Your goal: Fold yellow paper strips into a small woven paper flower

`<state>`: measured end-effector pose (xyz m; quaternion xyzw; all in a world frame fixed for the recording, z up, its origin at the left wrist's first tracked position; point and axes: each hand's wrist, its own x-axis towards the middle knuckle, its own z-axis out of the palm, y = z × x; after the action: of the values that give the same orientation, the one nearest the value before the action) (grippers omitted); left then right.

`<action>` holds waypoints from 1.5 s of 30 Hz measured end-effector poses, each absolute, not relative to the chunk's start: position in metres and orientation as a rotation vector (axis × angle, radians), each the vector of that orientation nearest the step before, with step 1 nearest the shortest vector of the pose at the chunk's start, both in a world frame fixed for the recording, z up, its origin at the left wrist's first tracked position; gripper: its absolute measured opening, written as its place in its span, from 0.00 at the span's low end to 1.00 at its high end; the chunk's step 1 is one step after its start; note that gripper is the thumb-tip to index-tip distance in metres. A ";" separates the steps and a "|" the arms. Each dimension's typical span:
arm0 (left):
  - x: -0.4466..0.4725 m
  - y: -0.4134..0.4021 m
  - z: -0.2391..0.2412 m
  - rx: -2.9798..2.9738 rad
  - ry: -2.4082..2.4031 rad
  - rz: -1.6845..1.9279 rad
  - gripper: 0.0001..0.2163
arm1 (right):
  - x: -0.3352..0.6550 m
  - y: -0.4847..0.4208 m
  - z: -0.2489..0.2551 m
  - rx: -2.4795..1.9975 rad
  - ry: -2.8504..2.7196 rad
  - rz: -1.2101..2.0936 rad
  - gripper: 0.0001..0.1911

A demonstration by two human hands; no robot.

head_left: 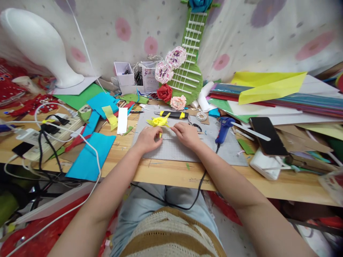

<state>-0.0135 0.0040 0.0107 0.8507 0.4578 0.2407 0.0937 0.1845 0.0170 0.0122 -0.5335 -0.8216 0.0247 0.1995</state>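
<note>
A yellow crepe-paper flower (160,121) sits just above my left hand (148,139), whose thumb and fingers are closed at its base. A bit of yellow shows between those fingers. My right hand (186,134) is closed in a pinch on a thin pale stick (167,127) that reaches toward the flower. Both hands are over a grey cutting mat (171,151). Behind the flower lies a yellow-and-black utility knife (175,114). To the right stands a blue glue gun (224,129).
A power strip (57,134) with tangled cables and blue paper (92,155) lie left. At right are a phone (268,135), a white box (265,164) and stacked paper. A green guitar-shaped craft (187,80) leans at the back. The glue gun's cable crosses my lap.
</note>
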 end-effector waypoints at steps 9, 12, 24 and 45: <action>-0.019 0.000 0.017 2.430 1.241 0.699 0.10 | 0.190 0.019 0.009 -1.384 -2.175 0.052 0.15; -0.019 -0.001 0.017 2.370 1.284 0.767 0.09 | 0.188 0.016 0.011 -1.327 -2.273 0.059 0.13; -0.039 0.007 0.018 2.370 1.594 0.860 0.15 | 0.175 0.010 0.008 -1.232 -2.467 0.029 0.13; -0.027 0.019 0.006 2.444 1.198 0.807 0.10 | 0.177 0.017 0.001 -1.080 -2.421 -0.137 0.13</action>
<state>-0.0272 0.0189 0.0056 0.8510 0.4171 0.2811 0.1507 0.1771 0.0174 0.0013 -0.3950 -0.8850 -0.0500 0.2412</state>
